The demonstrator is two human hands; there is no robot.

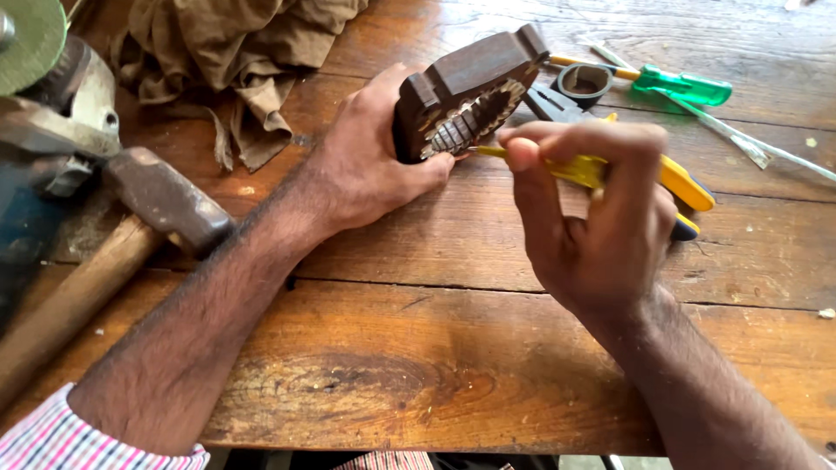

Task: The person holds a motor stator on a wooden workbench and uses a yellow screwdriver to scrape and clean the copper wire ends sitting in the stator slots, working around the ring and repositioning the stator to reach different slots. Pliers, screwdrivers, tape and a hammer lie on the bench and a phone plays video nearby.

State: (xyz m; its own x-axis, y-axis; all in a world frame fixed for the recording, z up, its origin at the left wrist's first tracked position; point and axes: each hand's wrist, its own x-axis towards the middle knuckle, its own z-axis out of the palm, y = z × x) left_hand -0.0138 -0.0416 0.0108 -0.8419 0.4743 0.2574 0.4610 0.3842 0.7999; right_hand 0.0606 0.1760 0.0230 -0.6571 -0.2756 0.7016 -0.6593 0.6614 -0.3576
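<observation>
My left hand (pixel 370 161) grips a dark carved wooden block (pixel 466 87) and holds it tilted on edge on the wooden table (pixel 418 348). The block's carved face, with pale ridged cuts, is turned toward me. My right hand (pixel 596 226) holds a thin yellow-handled tool (pixel 557 165) like a pen. Its tip touches the lower edge of the carving, close to my left thumb.
A hammer (pixel 139 226) with a wooden handle lies at the left beside a blue grinder (pixel 43 113). A brown cloth (pixel 235 52) is bunched at the back. Behind the block lie a green-handled screwdriver (pixel 684 85), a dark tape roll (pixel 583 83) and yellow-handled pliers (pixel 688 187).
</observation>
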